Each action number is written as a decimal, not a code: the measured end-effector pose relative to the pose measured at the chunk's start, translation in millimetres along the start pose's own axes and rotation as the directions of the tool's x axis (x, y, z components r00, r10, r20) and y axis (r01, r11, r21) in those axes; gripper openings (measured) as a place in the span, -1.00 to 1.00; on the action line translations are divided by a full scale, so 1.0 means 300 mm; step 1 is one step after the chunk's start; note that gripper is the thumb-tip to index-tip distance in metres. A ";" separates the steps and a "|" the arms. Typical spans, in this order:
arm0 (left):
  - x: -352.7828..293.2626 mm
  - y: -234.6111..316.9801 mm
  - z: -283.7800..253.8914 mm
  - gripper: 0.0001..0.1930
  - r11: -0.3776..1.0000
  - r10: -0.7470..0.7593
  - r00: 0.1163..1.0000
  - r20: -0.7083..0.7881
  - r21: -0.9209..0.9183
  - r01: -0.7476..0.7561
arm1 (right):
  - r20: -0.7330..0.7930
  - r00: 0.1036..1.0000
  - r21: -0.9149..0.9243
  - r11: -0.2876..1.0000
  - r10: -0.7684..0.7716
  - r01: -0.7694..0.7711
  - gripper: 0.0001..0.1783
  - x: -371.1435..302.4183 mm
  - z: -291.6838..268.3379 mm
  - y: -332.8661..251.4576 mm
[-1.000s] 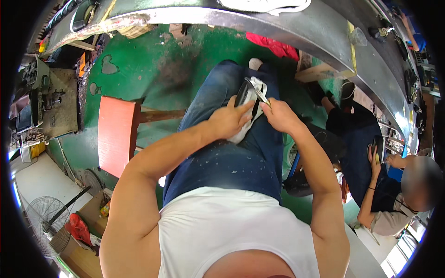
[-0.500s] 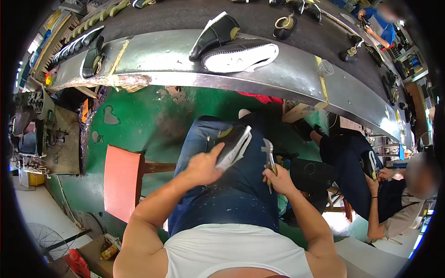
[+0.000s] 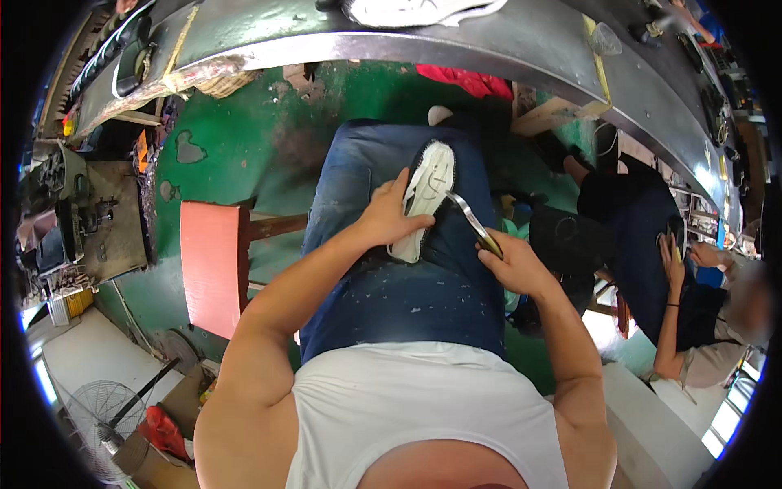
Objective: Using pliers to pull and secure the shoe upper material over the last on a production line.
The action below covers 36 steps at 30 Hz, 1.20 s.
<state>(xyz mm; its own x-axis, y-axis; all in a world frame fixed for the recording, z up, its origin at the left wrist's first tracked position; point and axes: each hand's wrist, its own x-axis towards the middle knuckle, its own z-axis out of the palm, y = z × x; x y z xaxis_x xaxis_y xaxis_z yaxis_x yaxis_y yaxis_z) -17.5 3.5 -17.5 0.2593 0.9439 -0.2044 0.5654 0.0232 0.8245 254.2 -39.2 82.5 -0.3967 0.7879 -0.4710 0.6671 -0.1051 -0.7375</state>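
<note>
A shoe (image 3: 432,175) lies on my lap with its pale underside up and dark stitching-like edging round its rim. My left hand (image 3: 391,216) grips it from the left side, the thumb laid across the sole and the other fingers along the far edge. In my right hand (image 3: 515,262) is a pair of pincers (image 3: 467,212) with a shiny curved metal head and yellowish handles. The head of the pincers is at the right edge of the shoe; whether it bites the edge I cannot tell.
A metal-edged bench (image 3: 326,50) runs across the front, bearing another white-soled shoe (image 3: 407,11). A salmon-coloured stool or board (image 3: 212,265) stands at left, a fan (image 3: 102,424) behind it. To the right, a co-worker's hands (image 3: 674,265) hold a dark shoe.
The shoe has turned so its sole faces up and lies flatter on my lap. The pincers have come leftward to its edge. My view has tilted down, away from the bench.
</note>
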 end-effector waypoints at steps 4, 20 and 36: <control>-0.062 0.063 -0.053 -0.76 0.988 0.030 0.998 -0.050 0.151 -0.023 | 0.098 0.993 -0.116 0.990 -0.069 0.081 -0.41 0.041 0.006 -0.006; -0.057 -0.047 0.083 -0.23 0.252 -0.103 0.912 0.398 -0.876 0.411 | 0.109 0.994 -0.327 0.943 -0.018 0.053 -0.63 0.147 0.026 -0.017; 0.011 -0.009 0.118 -0.24 0.975 -0.066 0.996 -0.052 -0.216 0.054 | 0.126 0.971 0.149 0.964 0.204 -0.222 -0.73 0.181 0.031 0.033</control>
<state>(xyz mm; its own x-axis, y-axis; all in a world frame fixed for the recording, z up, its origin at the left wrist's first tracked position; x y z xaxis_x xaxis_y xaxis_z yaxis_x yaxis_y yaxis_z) 9.7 -5.1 -39.0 0.1802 0.9562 -0.2308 0.3962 0.1442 0.9068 233.4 -3.0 44.9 -0.3285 0.6671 -0.6686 0.6367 -0.3665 -0.6785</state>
